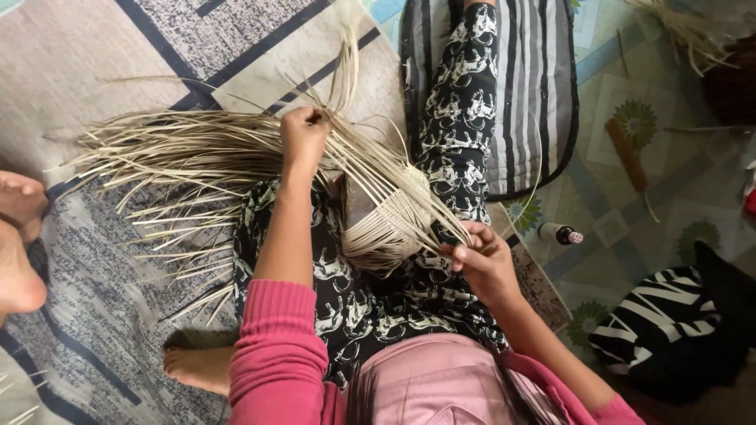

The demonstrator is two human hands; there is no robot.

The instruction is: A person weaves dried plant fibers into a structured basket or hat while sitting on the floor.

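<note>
A partly woven basket (390,224) of pale straw strips rests on my lap, on black-and-white patterned trousers. Long loose strips (181,153) fan out from it to the left over the rug. My left hand (305,135) is closed on a few of these strips above the basket, pinching them near their upper part. At the basket's right edge my right hand (480,256) grips strips between thumb and fingers. Both sleeves are pink.
A striped grey cushion (535,94) lies under my outstretched leg. A small bottle (561,234) and a wooden stick (628,155) lie on the patterned floor at right, near a black-and-white bag (669,323). Another person's bare foot (20,244) shows at the left edge.
</note>
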